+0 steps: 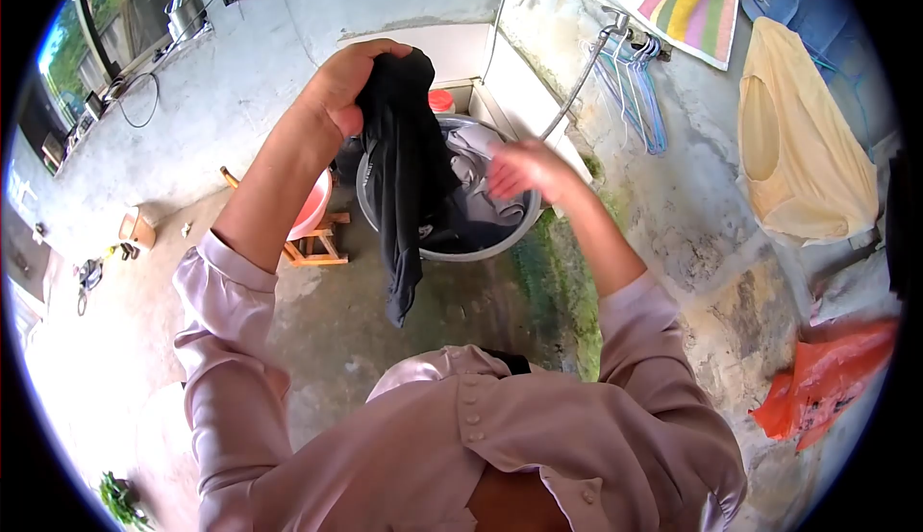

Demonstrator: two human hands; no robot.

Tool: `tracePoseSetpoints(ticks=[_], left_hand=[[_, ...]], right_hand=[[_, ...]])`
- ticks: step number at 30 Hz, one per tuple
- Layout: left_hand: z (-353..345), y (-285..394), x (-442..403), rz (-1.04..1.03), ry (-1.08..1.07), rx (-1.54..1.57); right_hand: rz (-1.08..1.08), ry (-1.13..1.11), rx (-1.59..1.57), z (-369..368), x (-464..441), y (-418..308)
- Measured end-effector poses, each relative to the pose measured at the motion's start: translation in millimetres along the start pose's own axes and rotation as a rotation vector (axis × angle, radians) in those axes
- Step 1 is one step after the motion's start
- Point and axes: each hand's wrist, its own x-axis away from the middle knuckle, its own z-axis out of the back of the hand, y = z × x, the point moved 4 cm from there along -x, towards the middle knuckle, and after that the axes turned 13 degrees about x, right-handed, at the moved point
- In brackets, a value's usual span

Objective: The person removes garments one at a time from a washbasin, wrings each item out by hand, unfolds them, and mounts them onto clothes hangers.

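A black garment (399, 138) hangs from my left hand (344, 82), whose fingers are closed on its upper end. The cloth drapes down in front of a large grey basin (481, 255), its lower tip hanging past the near rim. Inside the basin lie a grey garment (481, 162) and dark cloth. My right hand (527, 171) is over the basin's right side, close to the grey garment. Motion smears its fingers, so whether they hold anything does not show.
Left of the basin, a pink basin (312, 210) rests on a small wooden stool (317, 248). Several hangers (635, 95) and a striped towel (687, 3) hang at the right wall. A yellow garment (817, 186) hangs above a red plastic bag (817, 388). A hose (577, 90) comes off a tap.
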Motion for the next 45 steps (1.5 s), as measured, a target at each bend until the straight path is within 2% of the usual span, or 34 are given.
tracePoseSetpoints(ticks=[1,3,8,11,12,15,16,17,19,20,23,24,26,28,31,32,35,36,38,42,45], left_hand=[[5.0,-3.4,-5.1,0.018,0.0,-0.009],[10.8,-8.6,-9.4,0.054,-0.003,-0.027],[19.2,-14.3,5.8,-0.022,0.061,-0.044],[30.8,-14.1,15.9,-0.041,0.083,-0.029],[35.2,-14.2,20.0,-0.038,0.081,-0.026],[49.2,-14.2,35.8,-0.051,0.11,-0.065],[54.3,-14.3,41.3,-0.058,0.126,-0.086],[60.7,-15.7,44.6,-0.062,0.115,-0.104],[79.4,-21.9,44.4,-0.069,0.089,-0.138],[90.4,-24.7,42.4,-0.08,0.076,-0.181],[122.5,-36.7,35.2,-0.409,0.05,-0.797],[121.6,-39.4,43.4,-0.34,0.27,-1.078],[131.2,-50.1,44.1,-0.441,0.248,-1.128],[135.0,-55.2,45.8,-0.528,0.169,-1.104],[105.3,-53.3,55.3,-0.566,-0.21,-0.619],[101.4,-52.8,55.7,-0.4,-0.345,-0.637],[85.3,-60.9,71.3,-0.078,-0.283,-0.898],[80.8,-70.5,67.4,-0.158,-0.392,-0.973],[72.6,-84.4,57.9,-0.24,-0.441,-1.026],[78.5,-89.4,45.6,-0.259,-0.309,-0.902],[74.8,-80.8,53.5,-0.281,-0.27,-0.974]], right_hand=[[0.033,-0.14,-0.051,-23.1,2.6,2.5],[0.225,-0.038,0.092,-56.8,-5.0,6.8],[0.446,0.095,0.295,-91.9,-30.0,4.1],[0.502,0.173,0.268,-101.9,-26.3,-5.6],[0.532,0.177,0.161,-104.3,-25.1,-7.2],[0.445,-0.012,-0.243,-102.1,-27.5,-11.6],[0.431,0.023,-0.137,-97.1,-25.2,-14.8],[0.206,-0.096,-0.35,-96.1,-18.9,-21.1],[0.037,-0.402,-0.499,-90.6,-9.7,-30.6],[0.083,-0.34,-0.503,-88.0,-7.0,-38.4],[0.216,-0.3,-0.502,-72.8,4.7,-77.3],[0.276,-0.26,-0.493,-67.5,12.6,-93.6],[0.412,-0.193,-0.484,-55.7,27.2,-120.4],[0.447,-0.131,-0.491,-49.1,28.6,-129.4],[0.449,-0.172,-0.463,-51.7,33.1,-140.1],[0.443,-0.195,-0.455,-54.2,34.9,-142.0],[0.445,-0.264,-0.425,-61.2,42.0,-152.7],[0.444,-0.255,-0.416,-63.1,44.3,-155.4],[0.442,-0.236,-0.399,-66.6,48.8,-158.9],[0.539,-0.219,-0.432,-44.2,58.2,-162.0],[0.58,-0.177,-0.499,-23.6,67.8,-151.4]])
